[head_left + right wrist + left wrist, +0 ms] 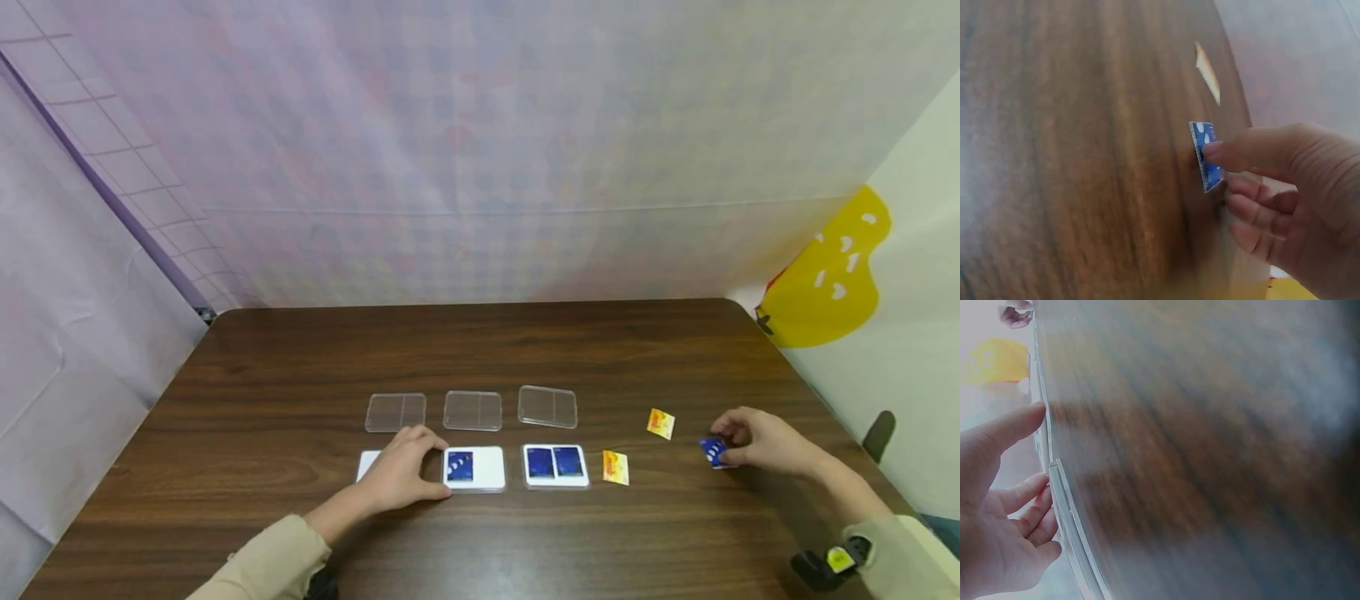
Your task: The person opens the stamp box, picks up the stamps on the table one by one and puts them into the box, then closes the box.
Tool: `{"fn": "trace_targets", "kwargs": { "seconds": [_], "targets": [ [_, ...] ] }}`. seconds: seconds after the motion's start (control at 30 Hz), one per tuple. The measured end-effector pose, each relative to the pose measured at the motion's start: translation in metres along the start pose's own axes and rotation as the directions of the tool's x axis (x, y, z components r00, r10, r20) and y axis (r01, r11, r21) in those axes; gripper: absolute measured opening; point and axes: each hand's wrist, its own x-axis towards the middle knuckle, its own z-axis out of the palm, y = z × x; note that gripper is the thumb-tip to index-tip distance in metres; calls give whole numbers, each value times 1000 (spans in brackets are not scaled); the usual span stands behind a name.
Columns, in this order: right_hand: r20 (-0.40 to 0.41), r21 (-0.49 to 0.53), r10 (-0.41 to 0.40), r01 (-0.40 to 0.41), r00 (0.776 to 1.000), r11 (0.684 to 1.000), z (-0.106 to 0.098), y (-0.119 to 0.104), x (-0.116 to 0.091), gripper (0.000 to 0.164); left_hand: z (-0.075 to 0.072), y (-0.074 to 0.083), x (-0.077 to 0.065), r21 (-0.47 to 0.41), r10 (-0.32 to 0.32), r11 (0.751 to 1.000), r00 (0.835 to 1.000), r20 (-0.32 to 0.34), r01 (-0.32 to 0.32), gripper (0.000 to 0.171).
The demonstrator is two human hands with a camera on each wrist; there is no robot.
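Observation:
In the head view my left hand point(405, 471) spans the left end of the middle white case point(489, 468), thumb at its near corner and forefinger at its far corner. A blue card point(460, 466) with white shapes lies in that case's left half. Another white case point(367, 463) is partly hidden behind the hand. To the right, a third white case point(557, 482) holds two dark blue cards. My right hand point(761, 440) pinches a small blue card point(712, 451) between thumb and fingers at the table's right side; the right wrist view shows the thumb on the card point(1198, 139).
Three clear plastic lids point(472, 411) lie in a row behind the cases. Two yellow-orange cards point(616, 468) rest between the right case and my right hand. Curtains hang behind the wooden table point(465, 350); a yellow wall decoration point(832, 275) is at right.

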Motion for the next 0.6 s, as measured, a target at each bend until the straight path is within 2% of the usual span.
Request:
{"fn": "trace_targets", "kwargs": {
  "seconds": [0.1, 0.23, 0.43, 0.6],
  "targets": [
    [-9, -16, -46, 46, 999, 999, 0, 0, 0, 31, 0, 0, 1, 0, -2, 1000, 1000, 3, 2, 56],
    [29, -89, -80, 83, 996, 993, -2, -3, 3, 28, 0, 1, 0, -1, -4, 1000, 1000, 7, 4, 56],
    [105, -92, -19, 28, 994, 995, -5, -5, 8, 24, 0, 1, 0, 1, -1, 1000, 1000, 6, 1, 56],
    [102, -75, 16, -8, 995, 997, -6, -2, 10, 25, 0, 0, 1, 3, -5, 1000, 1000, 5, 5, 56]
  ]
}}
